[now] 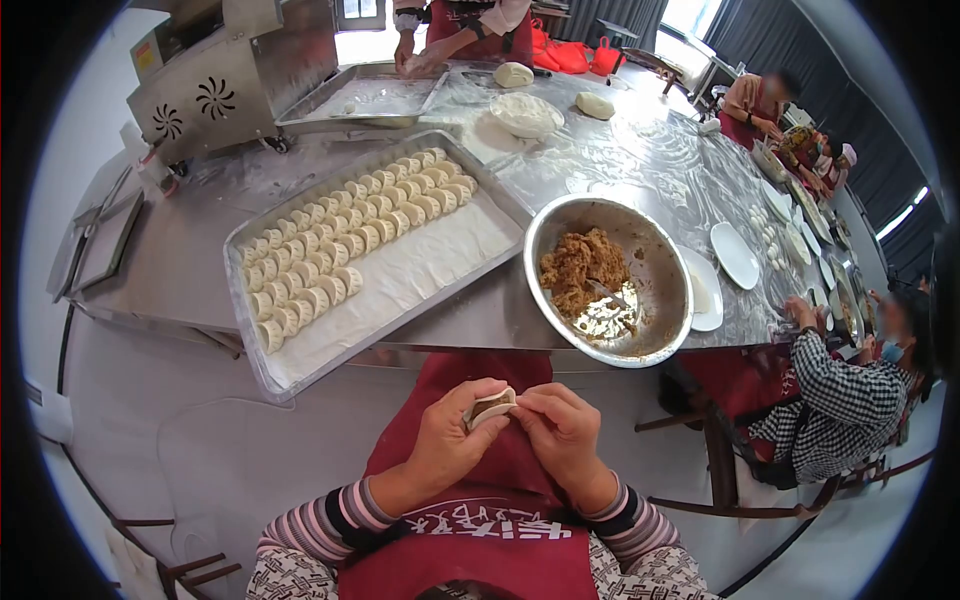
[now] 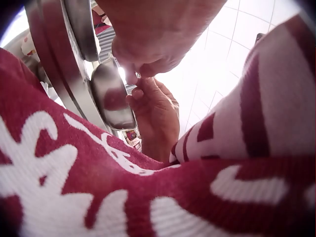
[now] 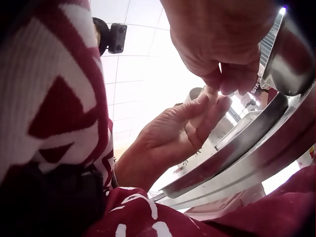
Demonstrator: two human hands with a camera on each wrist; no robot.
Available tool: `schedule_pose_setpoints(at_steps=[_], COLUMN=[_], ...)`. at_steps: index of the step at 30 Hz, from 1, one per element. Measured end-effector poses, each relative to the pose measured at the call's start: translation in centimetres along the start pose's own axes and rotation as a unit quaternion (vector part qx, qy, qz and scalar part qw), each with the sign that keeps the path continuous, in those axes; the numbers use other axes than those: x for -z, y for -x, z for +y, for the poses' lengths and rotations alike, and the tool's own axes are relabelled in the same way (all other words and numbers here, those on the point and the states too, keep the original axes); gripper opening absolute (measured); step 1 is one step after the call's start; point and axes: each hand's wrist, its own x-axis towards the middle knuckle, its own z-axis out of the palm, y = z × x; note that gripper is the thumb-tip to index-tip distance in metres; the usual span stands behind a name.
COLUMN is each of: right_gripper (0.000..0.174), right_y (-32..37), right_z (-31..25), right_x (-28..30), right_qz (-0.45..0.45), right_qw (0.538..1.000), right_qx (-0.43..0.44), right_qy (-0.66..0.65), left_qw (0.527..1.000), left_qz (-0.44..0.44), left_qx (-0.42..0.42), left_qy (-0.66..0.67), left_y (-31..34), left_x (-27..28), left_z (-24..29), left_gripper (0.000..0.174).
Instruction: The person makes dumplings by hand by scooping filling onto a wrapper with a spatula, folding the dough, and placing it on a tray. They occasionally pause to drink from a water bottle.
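Note:
A round dough wrapper with brown filling [image 1: 492, 407] is folded partway, its filling still showing between the edges. My left hand [image 1: 452, 440] cradles it with curled fingers and thumb. The fingertips of my right hand [image 1: 565, 437] pinch the wrapper's right edge. Both hands are above the red apron [image 1: 460, 375], in front of the table edge. In the left wrist view my right hand [image 2: 157, 113] reaches up to the left one; in the right wrist view my left hand [image 3: 170, 136] meets the right fingertips, the wrapper mostly hidden.
A paper-lined tray [image 1: 400, 318] holds rows of folded dumplings at the left. Beside it, a steel bowl [image 1: 668, 290] contains brown filling and a utensil. White plates [image 1: 735, 255], dough lumps [image 1: 595, 106] and a flour bowl [image 1: 527, 116] stand farther back. People work across the table and at the right.

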Motion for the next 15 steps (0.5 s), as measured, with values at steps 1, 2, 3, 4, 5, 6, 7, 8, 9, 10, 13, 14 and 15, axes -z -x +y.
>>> schedule_pose_setpoints(at_steps=[1, 2, 3, 4, 5, 6, 7, 8, 9, 10, 13, 14, 15], right_gripper=[0.016, 0.016, 0.015, 0.015, 0.015, 0.014, 0.014, 0.014, 0.013, 0.013, 0.013, 0.015, 0.016], right_y=[-0.1, -0.1, -0.1, 0.0, 0.4, 0.6, 0.5, 0.4, 0.2, 0.1, -0.1, -0.1, -0.1], right_z=[0.0, 0.0, 0.0, -0.1, -0.2, -0.2, -0.2, -0.1, -0.1, -0.2, -0.4, -0.3, -0.2], right_x=[0.0, 0.0, 0.1, -0.1, -0.4, -0.6, -0.4, -0.1, 0.1, 0.3, 0.6, 0.5, 0.4], right_qz=[0.000, 0.000, 0.001, 0.001, 0.019, 0.036, 0.037, 0.012, -0.013, -0.013, -0.027, -0.009, 0.008], right_qw=[1.000, 1.000, 1.000, 1.000, 0.992, 0.971, 0.971, 0.978, 0.984, 0.984, 0.995, 0.998, 0.999], right_qx=[0.000, 0.006, 0.012, 0.012, -0.065, -0.141, -0.141, -0.129, -0.116, -0.116, -0.070, -0.031, 0.008], right_qy=[-0.001, -0.009, -0.018, -0.018, -0.104, -0.189, -0.189, -0.161, -0.134, -0.134, -0.064, -0.051, -0.037], left_qw=[1.000, 1.000, 0.999, 0.999, 1.000, 1.000, 1.000, 0.999, 0.997, 0.997, 0.999, 0.999, 0.999], left_qz=[0.000, 0.011, 0.021, 0.021, 0.014, 0.006, 0.006, -0.025, -0.055, -0.055, -0.036, -0.009, 0.019], left_qx=[0.000, -0.015, -0.030, -0.030, -0.023, -0.016, -0.016, -0.023, -0.031, -0.031, 0.022, 0.020, 0.019], left_qy=[-0.001, -0.009, -0.018, -0.019, -0.012, -0.005, -0.005, -0.026, -0.047, -0.047, 0.017, 0.030, 0.043], left_y=[-0.1, -0.2, -0.3, -0.4, -0.4, -0.4, -0.5, -0.5, -0.5, -0.5, -0.5, -0.5, -0.5], left_x=[0.0, 0.0, -0.1, 0.0, 0.0, 0.0, 0.2, 0.5, 0.7, 0.6, 0.1, 0.0, -0.1], left_z=[0.1, 0.3, 0.5, 0.7, 0.8, 0.9, 0.7, 0.4, 0.3, 0.5, 1.1, 1.0, 1.0], left_gripper=[0.037, 0.035, 0.032, 0.032, 0.030, 0.029, 0.029, 0.032, 0.035, 0.035, 0.037, 0.037, 0.038])
